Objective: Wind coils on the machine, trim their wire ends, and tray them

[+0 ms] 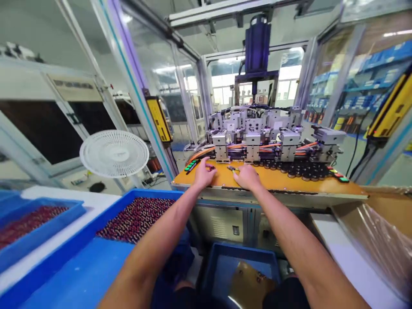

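Both hands are over the orange worktop [222, 177] of a machine. My left hand [203, 174] is at its left part, fingers curled around a few small dark red parts [211, 168]. To the right of it, my right hand [247, 177] is closed on a small tool that looks like pliers [232, 168]; its dark tip points left, and its handle is mostly covered by the hand. Just behind the hands stands a row of metal clamping fixtures [252, 141] with orange hoses. Round black parts [302, 169] lie grouped on the worktop right of my right hand.
Green-lit buttons [191, 166] sit left on the worktop, more buttons [339, 176] at its right. A blue tray [109, 257] with many dark red parts is at lower left. A blue bin [214, 266] stands below. Yellow sensor bars [159, 119] flank the opening.
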